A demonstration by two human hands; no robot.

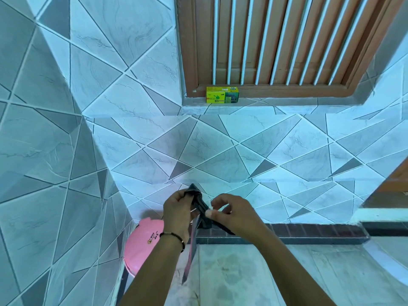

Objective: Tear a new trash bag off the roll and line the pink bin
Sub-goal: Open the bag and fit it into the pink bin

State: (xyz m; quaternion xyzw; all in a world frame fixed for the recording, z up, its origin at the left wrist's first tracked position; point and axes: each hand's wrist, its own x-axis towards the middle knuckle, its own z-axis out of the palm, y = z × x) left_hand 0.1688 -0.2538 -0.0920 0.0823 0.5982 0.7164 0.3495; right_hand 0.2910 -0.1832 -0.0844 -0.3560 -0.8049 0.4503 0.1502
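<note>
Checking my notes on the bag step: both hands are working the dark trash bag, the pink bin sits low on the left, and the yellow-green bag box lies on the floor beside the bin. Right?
Not quite. The head view shows the bag box on the window ledge, not on the floor. The rest holds: left hand and right hand hold the dark trash bag, pink bin low left.

A person's left hand [179, 209] and right hand [231, 212] hold a folded trash bag [199, 203] between them, in front of the tiled wall [154, 133], a strip of it hanging down over the floor [287, 274]. The bin [143, 244] stands below and left of the hands, in the corner of the walls. Higher up, a box [222, 94] sits at the left end of the window ledge [287, 101].
</note>
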